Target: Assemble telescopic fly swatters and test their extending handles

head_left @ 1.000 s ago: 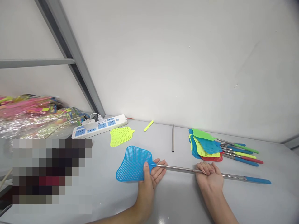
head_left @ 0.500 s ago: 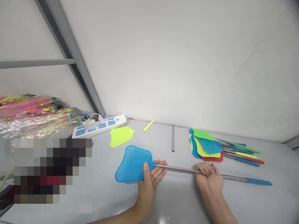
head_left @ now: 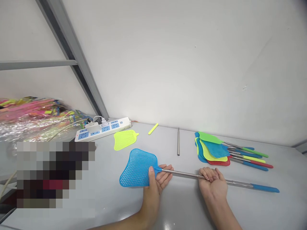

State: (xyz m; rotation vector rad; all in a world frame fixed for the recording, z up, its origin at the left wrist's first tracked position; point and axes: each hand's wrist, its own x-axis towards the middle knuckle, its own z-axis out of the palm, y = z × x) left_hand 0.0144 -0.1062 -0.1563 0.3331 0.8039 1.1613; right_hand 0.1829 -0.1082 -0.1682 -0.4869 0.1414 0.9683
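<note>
A blue fly swatter (head_left: 137, 169) with a telescopic metal shaft and a blue grip lies across both hands, a little above the table's front part. My left hand (head_left: 154, 183) holds it at the neck, thumb on top by the mesh head and fingers beneath the shaft. Farther right, my right hand (head_left: 213, 185) is wrapped round the middle of the shaft, palm up. Beyond them lie a loose yellow swatter head (head_left: 126, 140), a short yellow grip (head_left: 153, 128) and a loose metal tube (head_left: 178, 142).
At the right, a pile of swatters (head_left: 214, 150) in several colours lies on the grey table (head_left: 187, 204). A white power strip (head_left: 103, 129) with plugs stands at the back left, near plastic-wrapped goods (head_left: 35, 121). A pixelated patch hides the lower left. A wall rises behind.
My right hand has shifted very slightly left along the shaft. My left hand keeps its hold at the neck. The whole view has moved a little.
</note>
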